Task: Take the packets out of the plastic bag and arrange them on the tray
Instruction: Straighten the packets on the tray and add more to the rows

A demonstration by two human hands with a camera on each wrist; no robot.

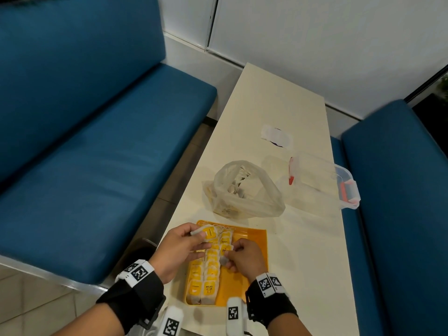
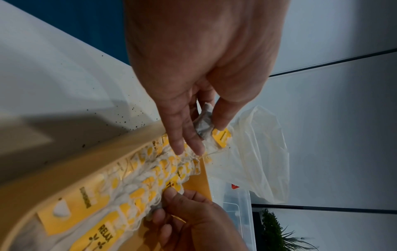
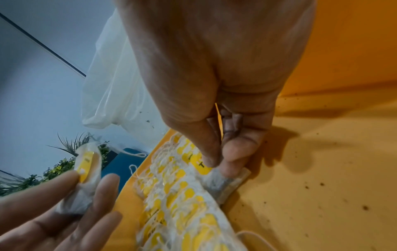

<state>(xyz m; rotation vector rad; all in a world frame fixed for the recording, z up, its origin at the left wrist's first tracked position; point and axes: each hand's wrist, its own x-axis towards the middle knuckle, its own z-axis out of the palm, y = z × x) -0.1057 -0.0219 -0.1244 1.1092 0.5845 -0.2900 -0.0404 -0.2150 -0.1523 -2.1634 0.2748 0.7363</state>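
An orange tray (image 1: 254, 251) lies at the near end of the table, with two rows of yellow-tagged tea packets (image 1: 208, 275) along its left side. My left hand (image 1: 200, 238) hovers over the rows' far end and pinches one packet (image 2: 204, 122) between thumb and fingers. My right hand (image 1: 228, 255) pinches the edge of another packet (image 3: 219, 183) at the right row, low on the tray. The translucent plastic bag (image 1: 244, 190) stands open just beyond the tray, with more packets dimly visible inside.
A clear lidded box (image 1: 322, 180) with red clips sits right of the bag, near the table's right edge. A small white wrapper (image 1: 277, 137) lies farther back. Blue benches (image 1: 97, 141) flank the narrow table. The tray's right half (image 3: 322, 169) is bare with dark specks.
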